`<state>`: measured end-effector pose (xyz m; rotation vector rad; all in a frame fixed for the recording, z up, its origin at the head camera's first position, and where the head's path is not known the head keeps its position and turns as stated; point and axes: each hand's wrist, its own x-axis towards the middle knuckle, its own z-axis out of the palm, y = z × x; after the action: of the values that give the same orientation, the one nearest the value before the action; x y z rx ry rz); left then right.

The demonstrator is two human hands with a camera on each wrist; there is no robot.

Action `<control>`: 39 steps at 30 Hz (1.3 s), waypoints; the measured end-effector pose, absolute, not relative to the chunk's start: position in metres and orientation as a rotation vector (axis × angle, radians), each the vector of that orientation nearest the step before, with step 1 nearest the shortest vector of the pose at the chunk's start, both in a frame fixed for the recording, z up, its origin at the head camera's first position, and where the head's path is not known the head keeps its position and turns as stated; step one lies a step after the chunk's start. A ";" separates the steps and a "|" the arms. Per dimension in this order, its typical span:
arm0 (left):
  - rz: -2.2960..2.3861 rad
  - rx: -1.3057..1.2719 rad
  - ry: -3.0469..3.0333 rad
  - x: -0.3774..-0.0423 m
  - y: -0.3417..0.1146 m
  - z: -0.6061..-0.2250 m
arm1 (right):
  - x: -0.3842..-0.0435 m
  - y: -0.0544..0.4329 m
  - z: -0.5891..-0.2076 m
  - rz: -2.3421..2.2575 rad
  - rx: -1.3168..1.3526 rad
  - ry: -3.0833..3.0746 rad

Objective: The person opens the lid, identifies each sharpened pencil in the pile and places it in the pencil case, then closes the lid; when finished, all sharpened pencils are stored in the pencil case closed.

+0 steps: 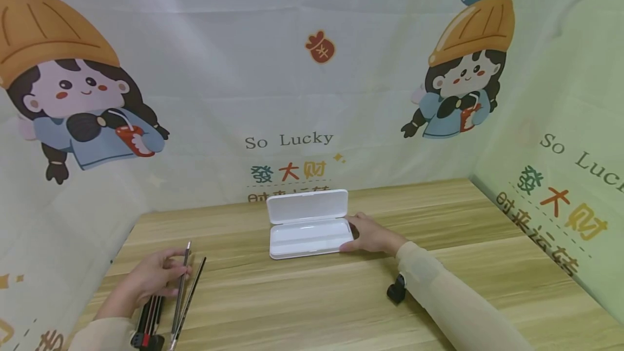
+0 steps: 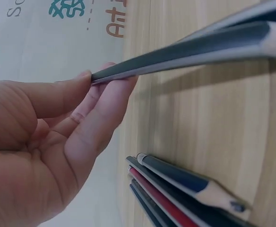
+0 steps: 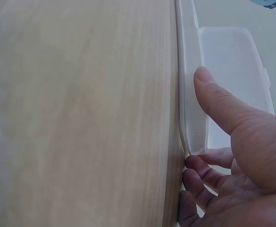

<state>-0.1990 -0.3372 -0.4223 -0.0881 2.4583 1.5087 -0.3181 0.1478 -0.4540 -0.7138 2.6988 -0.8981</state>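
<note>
In the head view, my left hand (image 1: 156, 275) is at the table's left side, thumb and fingertips pinching the end of a dark pencil (image 2: 194, 52). A second dark pencil (image 1: 195, 286) slants close beside it, partly hidden behind the first in the left wrist view. Below that hand lie several more pencils (image 2: 171, 175), one of them red. At the middle back, a white pencil case (image 1: 312, 237) stands with its lid (image 1: 308, 207) raised and its tray bare. My right hand (image 1: 368, 233) grips the case's right end, the thumb (image 3: 218, 97) along the front rim and the fingers around the end.
The wooden table (image 1: 341, 302) reaches back to a printed cloth (image 1: 292, 80) hung behind and at both sides. A small black wrist camera (image 1: 397, 290) sits under my right sleeve; another, black and red (image 1: 146, 339), is near my left wrist.
</note>
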 end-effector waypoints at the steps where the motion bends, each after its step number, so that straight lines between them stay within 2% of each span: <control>1: 1.515 -0.083 2.452 -0.199 -0.337 -0.423 | -0.318 0.148 -0.454 -0.900 -0.714 2.698; 14: 1.651 -0.039 2.341 -0.204 -0.338 -0.427 | -0.319 0.148 -0.455 -0.898 -0.727 2.699; 39: 1.754 -0.040 2.363 -0.221 -0.311 -0.426 | -0.317 0.148 -0.454 -0.916 -0.728 2.702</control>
<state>-0.2210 -0.3112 -0.4264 -0.0403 2.3627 1.7543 -0.3174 0.1484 -0.4542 -0.7276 2.7024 -0.9159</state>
